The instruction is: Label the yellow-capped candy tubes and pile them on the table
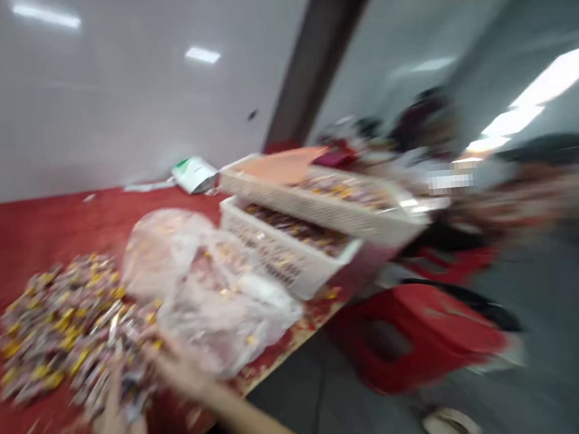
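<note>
A heap of small wrapped candies (62, 322), in pale purple and yellow wrappers, lies on the red tabletop (133, 202) at the left. My left hand (117, 411) is at the heap's near edge, fingers stretched out among the pieces and thumb apart. My right hand (173, 363) reaches in from the right, touching the candies at the heap's right side with its fingers extended. Both hands are blurred, and their fingertips merge with the wrappers. Close beyond my right hand lies a clear plastic bag (208, 324), crumpled, with a few pieces showing on or through it.
Two white plastic crates (284, 271) with wrapped pieces stand at the table's right end, an orange sheet (285, 166) on the farther one. A white-green packet (194, 174) lies by the wall. Red stools (428, 326) and a pale shoe (451, 425) are on the floor. Blurred people sit beyond.
</note>
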The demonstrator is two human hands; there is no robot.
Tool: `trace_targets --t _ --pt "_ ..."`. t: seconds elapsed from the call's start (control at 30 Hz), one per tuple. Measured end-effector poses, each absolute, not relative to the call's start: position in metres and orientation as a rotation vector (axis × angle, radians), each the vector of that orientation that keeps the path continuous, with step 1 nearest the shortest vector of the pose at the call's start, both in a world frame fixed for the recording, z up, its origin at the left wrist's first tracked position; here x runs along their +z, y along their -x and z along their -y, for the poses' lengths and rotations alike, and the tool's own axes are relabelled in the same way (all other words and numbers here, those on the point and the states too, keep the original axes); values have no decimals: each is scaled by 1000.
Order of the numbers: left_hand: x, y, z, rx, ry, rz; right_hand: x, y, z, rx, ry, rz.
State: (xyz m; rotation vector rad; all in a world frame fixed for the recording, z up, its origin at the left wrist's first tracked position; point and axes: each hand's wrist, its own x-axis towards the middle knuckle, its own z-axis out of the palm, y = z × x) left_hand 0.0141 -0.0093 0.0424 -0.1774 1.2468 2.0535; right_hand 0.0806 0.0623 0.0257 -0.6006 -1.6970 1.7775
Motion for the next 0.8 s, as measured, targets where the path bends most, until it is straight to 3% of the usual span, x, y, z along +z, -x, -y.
trace_targets --t 0.2,0.43,0.6,0.8 --pt "27 -9 14 2128 544 -1032 5 -111 -81 1812 439 1370" --pt "23 -22 23 2024 524 -1016 -7 -101 -53 1482 524 1237" --pt "21 -25 27 2004 439 -1019 -5 -119 -46 1222 432 1565" --pt "14 -20 35 2084 312 -1180 0 -135 -52 1265 190 1986"
